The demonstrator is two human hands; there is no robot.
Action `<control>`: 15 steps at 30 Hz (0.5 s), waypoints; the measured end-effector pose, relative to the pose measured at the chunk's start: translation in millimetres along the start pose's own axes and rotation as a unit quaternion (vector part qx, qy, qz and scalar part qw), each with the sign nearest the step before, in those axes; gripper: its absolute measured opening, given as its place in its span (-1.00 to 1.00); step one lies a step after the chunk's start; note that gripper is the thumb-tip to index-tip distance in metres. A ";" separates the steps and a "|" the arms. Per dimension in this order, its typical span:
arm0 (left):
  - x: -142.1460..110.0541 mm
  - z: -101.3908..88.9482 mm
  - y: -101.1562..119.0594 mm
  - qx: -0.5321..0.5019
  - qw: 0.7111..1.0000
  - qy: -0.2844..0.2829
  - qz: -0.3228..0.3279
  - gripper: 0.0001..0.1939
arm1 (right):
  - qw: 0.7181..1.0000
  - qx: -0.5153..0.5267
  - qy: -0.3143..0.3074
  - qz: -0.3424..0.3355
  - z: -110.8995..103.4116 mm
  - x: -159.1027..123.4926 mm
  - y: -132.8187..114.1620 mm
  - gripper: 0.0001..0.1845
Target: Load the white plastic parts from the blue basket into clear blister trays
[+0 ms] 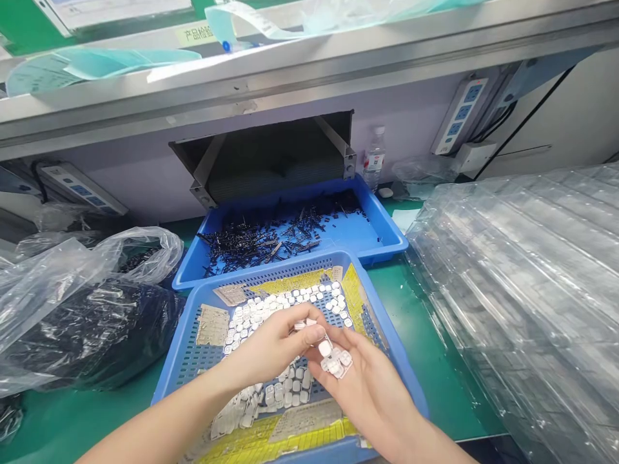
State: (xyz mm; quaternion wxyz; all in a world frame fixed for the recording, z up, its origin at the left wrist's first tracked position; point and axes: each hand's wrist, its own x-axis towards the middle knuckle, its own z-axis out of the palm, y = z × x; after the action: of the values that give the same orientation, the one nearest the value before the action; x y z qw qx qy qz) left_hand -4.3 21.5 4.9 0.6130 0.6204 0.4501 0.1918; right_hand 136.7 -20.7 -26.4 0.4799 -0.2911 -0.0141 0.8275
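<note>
Both of my hands meet above a blue perforated basket (388, 322). My left hand (278, 341) is closed, its thumb and fingers pinching small white rounded-square plastic pieces with clear edges. Palm up and slightly cupped, my right hand (372, 374) holds a little heap of white plastic pieces (337, 363), and its fingers touch those of my left hand. Beneath the hands, many more white pieces (261, 312) lie in rows and loose on the basket floor. My hands and forearms hide part of them. Yellow taped strips (290, 281) and beige patches (213, 325) line the basket.
Behind the basket, a blue tray (355, 233) holds scattered black parts, below a dark opening (280, 154). Bagged black parts (91, 322) sit left. Stacked clear plastic trays (527, 277) fill the right. A water bottle (374, 158) stands at the back. Power strips (459, 116) hang on the panel.
</note>
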 end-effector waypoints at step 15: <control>2.5 -3.0 -8.6 -0.188 0.979 -0.019 -0.079 -0.56 | 0.999 -0.019 0.043 0.008 -1.2 -1.0 0.3 -0.82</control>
State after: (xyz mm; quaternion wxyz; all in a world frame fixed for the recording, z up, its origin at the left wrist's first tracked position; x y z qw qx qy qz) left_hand -8.2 24.0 -3.4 0.7405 0.4603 0.4414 0.2121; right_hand 137.5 -22.0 -27.0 0.4679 -0.3356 -0.0073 0.8175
